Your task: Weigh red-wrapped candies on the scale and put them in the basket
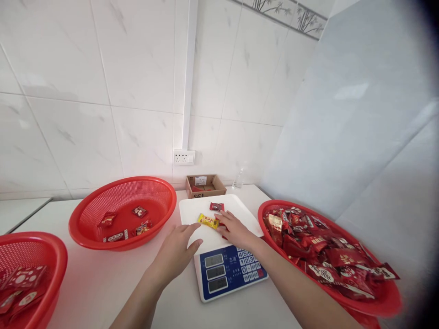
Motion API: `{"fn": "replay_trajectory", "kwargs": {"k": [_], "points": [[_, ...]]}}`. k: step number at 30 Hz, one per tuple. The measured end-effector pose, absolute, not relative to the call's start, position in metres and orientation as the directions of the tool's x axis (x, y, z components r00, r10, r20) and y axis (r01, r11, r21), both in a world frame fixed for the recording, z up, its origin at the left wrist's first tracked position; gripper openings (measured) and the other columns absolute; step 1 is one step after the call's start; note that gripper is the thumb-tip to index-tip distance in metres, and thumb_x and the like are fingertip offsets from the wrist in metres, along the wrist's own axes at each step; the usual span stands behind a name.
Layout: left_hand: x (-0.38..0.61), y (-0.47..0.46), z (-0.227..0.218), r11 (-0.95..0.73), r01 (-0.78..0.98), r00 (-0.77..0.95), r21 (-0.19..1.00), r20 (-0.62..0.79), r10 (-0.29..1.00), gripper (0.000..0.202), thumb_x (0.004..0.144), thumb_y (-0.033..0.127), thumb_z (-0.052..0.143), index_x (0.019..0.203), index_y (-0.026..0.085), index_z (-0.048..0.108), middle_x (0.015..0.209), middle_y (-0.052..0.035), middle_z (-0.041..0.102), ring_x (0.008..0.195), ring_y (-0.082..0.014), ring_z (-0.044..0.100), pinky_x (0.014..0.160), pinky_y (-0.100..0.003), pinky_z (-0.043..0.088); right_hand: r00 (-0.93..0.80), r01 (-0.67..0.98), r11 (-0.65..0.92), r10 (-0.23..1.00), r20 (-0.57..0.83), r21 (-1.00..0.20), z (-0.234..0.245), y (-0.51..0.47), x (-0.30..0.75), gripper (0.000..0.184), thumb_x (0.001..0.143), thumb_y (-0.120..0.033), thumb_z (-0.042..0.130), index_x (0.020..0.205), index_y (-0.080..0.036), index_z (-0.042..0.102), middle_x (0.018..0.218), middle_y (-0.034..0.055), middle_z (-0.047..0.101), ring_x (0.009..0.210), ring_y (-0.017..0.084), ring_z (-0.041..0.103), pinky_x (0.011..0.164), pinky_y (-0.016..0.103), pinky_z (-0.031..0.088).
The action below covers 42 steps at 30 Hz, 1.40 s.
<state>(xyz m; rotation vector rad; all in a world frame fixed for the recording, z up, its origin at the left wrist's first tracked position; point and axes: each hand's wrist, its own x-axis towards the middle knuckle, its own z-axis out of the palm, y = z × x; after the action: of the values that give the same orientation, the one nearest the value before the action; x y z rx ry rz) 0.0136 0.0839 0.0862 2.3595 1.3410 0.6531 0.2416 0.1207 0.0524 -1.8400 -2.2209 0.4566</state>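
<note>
A digital scale with a white pan [195,205] and a blue keypad panel [233,272] stands in front of me. On the pan lie a yellow candy packet [207,221] and, behind it, a small dark-red candy packet [216,207]. My left hand [176,251] hovers over the pan's left front, fingers apart and holding nothing, its index fingertip close to the yellow packet's left end. Over the pan's right part, my right hand [236,230] reaches with extended fingers beside the yellow packet's right end. Another red packet [222,223] shows partly beneath it, mostly hidden.
A red basket [380,304] heaped with red snack packets stands at right. Two more red baskets, one behind [80,230] and one in front [56,278], hold several packets at left. Behind the scale are a cardboard box [206,194], a clear plastic item [238,179] and the tiled wall.
</note>
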Motion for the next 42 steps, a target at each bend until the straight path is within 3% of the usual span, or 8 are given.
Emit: {"fn": "replay_trajectory", "kwargs": {"k": [5, 9, 15, 20, 25, 32, 38, 42], "points": [[0.012, 0.087, 0.081, -0.473, 0.71, 0.437, 0.522, 0.2, 0.877, 0.039, 0.087, 0.038, 0.042, 0.123, 0.027, 0.052, 0.121, -0.0065, 0.06, 0.114, -0.0253, 0.051, 0.094, -0.041, 0.039, -0.073, 0.926, 0.143, 0.976, 0.205, -0.35, 0.07, 0.12, 0.279, 0.052, 0.086, -0.039, 0.043, 0.135, -0.02, 0.04, 0.146, 0.0087, 0.027, 0.135, 0.025, 0.017, 0.109, 0.042, 0.019], [0.012, 0.091, 0.077, -0.448, 0.715, 0.421, 0.536, 0.181, 0.889, 0.042, 0.087, 0.043, 0.04, 0.124, 0.028, 0.051, 0.124, -0.0054, 0.058, 0.116, -0.0264, 0.05, 0.093, -0.042, 0.04, 0.257, 0.947, -0.138, 0.869, 0.424, -0.291, 0.086, 0.114, 0.352, 0.049, 0.086, -0.036, 0.042, 0.132, -0.019, 0.042, 0.14, 0.0082, 0.036, 0.132, 0.021, 0.025, 0.108, 0.035, 0.022], [0.014, 0.091, 0.075, -0.461, 0.71, 0.436, 0.532, 0.183, 0.881, 0.042, 0.086, 0.042, 0.041, 0.124, 0.028, 0.052, 0.122, -0.0054, 0.06, 0.115, -0.0271, 0.05, 0.093, -0.043, 0.04, 0.394, 0.899, -0.325, 0.892, 0.222, -0.293, 0.078, 0.079, 0.436, 0.033, 0.073, -0.017, 0.053, 0.104, -0.018, 0.064, 0.102, 0.008, 0.066, 0.097, 0.023, 0.059, 0.085, 0.032, 0.043], [0.014, 0.089, 0.075, -0.457, 0.711, 0.433, 0.534, 0.179, 0.883, 0.042, 0.086, 0.042, 0.04, 0.124, 0.028, 0.052, 0.12, -0.006, 0.061, 0.113, -0.0273, 0.051, 0.092, -0.043, 0.041, 0.446, 0.877, -0.399, 0.884, 0.143, -0.268, 0.065, 0.062, 0.452, 0.01, 0.07, -0.022, 0.058, 0.072, -0.021, 0.068, 0.075, 0.0026, 0.068, 0.077, 0.02, 0.063, 0.072, 0.028, 0.045], [0.014, 0.087, 0.078, -0.469, 0.706, 0.439, 0.531, 0.193, 0.878, 0.04, 0.087, 0.038, 0.041, 0.123, 0.027, 0.052, 0.122, -0.0071, 0.06, 0.114, -0.0262, 0.051, 0.096, -0.044, 0.037, 0.549, 0.832, -0.5, 0.806, 0.224, -0.239, 0.082, 0.067, 0.453, 0.023, 0.078, -0.03, 0.046, 0.086, -0.02, 0.066, 0.086, 0.0115, 0.067, 0.084, 0.027, 0.062, 0.073, 0.037, 0.044], [0.015, 0.084, 0.084, -0.454, 0.701, 0.436, 0.549, 0.173, 0.883, 0.04, 0.087, 0.037, 0.042, 0.124, 0.027, 0.051, 0.122, -0.0074, 0.06, 0.115, -0.0257, 0.05, 0.098, -0.044, 0.035, 0.343, 0.514, 0.01, 0.914, 0.216, -0.858, 0.094, 0.1, 0.366, 0.032, 0.076, -0.041, 0.051, 0.099, -0.019, 0.057, 0.102, 0.0069, 0.066, 0.09, 0.021, 0.062, 0.072, 0.031, 0.051], [0.01, 0.082, 0.083, -0.475, 0.686, 0.431, 0.552, 0.218, 0.876, 0.039, 0.087, 0.038, 0.043, 0.123, 0.027, 0.051, 0.12, -0.0068, 0.06, 0.113, -0.0267, 0.05, 0.092, -0.043, 0.04, 0.2, 0.746, -0.088, 0.975, 0.095, -0.66, 0.069, 0.137, 0.299, 0.04, 0.081, -0.03, 0.047, 0.117, -0.014, 0.05, 0.104, 0.0117, 0.065, 0.094, 0.023, 0.061, 0.084, 0.039, 0.047], [0.007, 0.083, 0.084, -0.483, 0.678, 0.426, 0.554, 0.238, 0.873, 0.038, 0.087, 0.038, 0.043, 0.123, 0.029, 0.051, 0.121, -0.006, 0.06, 0.113, -0.0264, 0.05, 0.091, -0.041, 0.04, 0.119, 0.829, -0.025, 0.984, 0.133, -0.559, 0.058, 0.151, 0.28, 0.051, 0.084, -0.037, 0.045, 0.128, -0.012, 0.045, 0.133, 0.0164, 0.045, 0.124, 0.026, 0.039, 0.104, 0.043, 0.028]]}}
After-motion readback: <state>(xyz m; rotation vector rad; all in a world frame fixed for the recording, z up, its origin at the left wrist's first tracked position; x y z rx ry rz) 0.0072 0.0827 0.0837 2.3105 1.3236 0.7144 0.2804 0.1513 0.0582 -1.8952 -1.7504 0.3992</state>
